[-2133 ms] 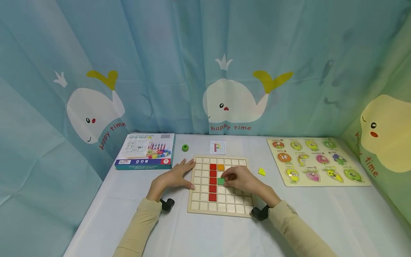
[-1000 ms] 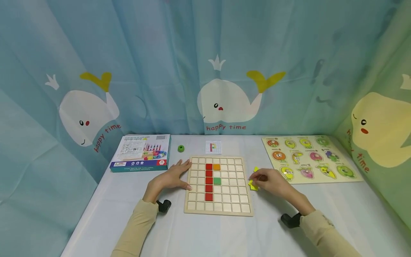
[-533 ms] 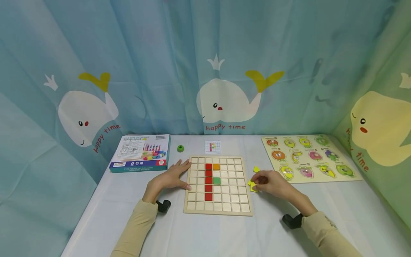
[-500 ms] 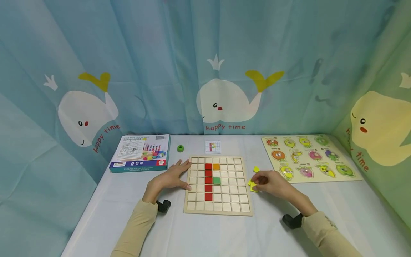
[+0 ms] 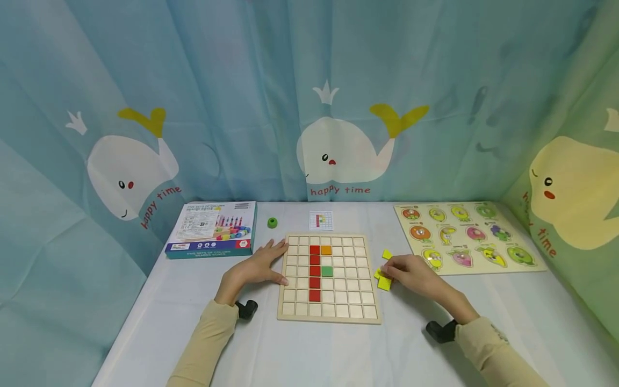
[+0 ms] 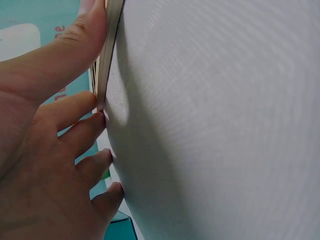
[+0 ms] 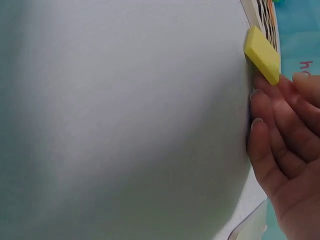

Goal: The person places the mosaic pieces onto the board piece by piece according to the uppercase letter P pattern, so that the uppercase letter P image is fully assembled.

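Note:
My left hand (image 5: pixel 257 266) rests at the left edge of the wooden grid board (image 5: pixel 314 321), fingers spread, with the thumb against the rim. In the left wrist view several fingertips (image 6: pixel 102 120) touch the board's side. A column of red tiles (image 5: pixel 315 271), an orange tile (image 5: pixel 326 250) and a green tile (image 5: pixel 326 271) sit in the grid. Right of the board, my right hand (image 5: pixel 411 273) pinches a yellow tile (image 5: pixel 384 284) at its far edge. That tile (image 7: pixel 262 55) shows tilted at the fingertips in the right wrist view. Other yellow tiles (image 5: pixel 387 253) lie close by, partly hidden by the fingers.
Behind the board lies a small pattern card (image 5: pixel 321 221), with a green bead (image 5: pixel 273 222) to its left. A boxed bead set (image 5: pixel 213 231) stands at back left. The fruit puzzle board (image 5: pixel 469 239) lies at back right, close to the right hand. A whale-print curtain (image 5: pixel 232 107) closes the back.
The right hand put the green tile down in the grid and moved right to the yellow tiles. Over the last half second the nearest yellow tile shifted slightly right. The left hand stayed at the board.

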`<state>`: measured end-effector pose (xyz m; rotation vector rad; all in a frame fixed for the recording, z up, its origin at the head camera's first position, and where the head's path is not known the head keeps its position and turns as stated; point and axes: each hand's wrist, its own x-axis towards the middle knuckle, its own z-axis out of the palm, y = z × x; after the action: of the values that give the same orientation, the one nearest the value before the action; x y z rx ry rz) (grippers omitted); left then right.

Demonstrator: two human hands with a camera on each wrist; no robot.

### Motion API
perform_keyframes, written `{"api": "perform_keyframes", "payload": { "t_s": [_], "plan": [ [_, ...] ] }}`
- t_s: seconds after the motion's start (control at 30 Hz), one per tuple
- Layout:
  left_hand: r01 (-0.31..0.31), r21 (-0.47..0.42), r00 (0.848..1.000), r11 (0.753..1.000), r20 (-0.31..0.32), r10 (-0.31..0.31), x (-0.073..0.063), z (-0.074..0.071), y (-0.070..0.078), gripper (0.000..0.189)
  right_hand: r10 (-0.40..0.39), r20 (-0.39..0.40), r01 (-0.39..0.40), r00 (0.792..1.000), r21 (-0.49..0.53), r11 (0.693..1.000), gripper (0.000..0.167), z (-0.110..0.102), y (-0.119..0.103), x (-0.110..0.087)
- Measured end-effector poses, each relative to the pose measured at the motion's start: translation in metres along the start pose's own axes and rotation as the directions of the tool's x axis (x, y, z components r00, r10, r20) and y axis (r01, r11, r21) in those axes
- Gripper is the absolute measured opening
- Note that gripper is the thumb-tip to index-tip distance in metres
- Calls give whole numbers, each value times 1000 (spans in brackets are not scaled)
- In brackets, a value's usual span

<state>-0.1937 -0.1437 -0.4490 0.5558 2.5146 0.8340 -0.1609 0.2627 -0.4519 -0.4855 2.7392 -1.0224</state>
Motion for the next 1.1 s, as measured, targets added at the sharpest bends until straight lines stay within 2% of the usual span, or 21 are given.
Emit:
{"api": "perform_keyframes", "payload": {
  "t_s": [0.13,0.3,0.47,0.7,0.93,1.1],
  "plan": [
    [3,2,1000,1000,0,-3,2,1,-1,99,6,-21,-6,1000,-9,1000,7,3,-1,4],
    [7,-7,1000,1000,-1,-7,3,2,0,99,-5,-11,4,1000,-47,999,19,5,-4,9],
    [24,-19,1000,1000,-4,-24,2,2,3,100,-17,-8,17,1000,-48,999,20,4,-4,10],
    [24,-11,1000,1000,-3,-24,1,1,3,99,-38,-16,38,999,33,999,14,3,-4,11],
    [23,-4,1000,1000,-7,-23,1,1,0,99,22,-9,-21,1000,119,993,11,2,-10,14],
    [15,-5,1000,1000,-2,-15,1,1,0,98,16,21,-19,1000,177,984,10,3,-16,17]
  ]
}}
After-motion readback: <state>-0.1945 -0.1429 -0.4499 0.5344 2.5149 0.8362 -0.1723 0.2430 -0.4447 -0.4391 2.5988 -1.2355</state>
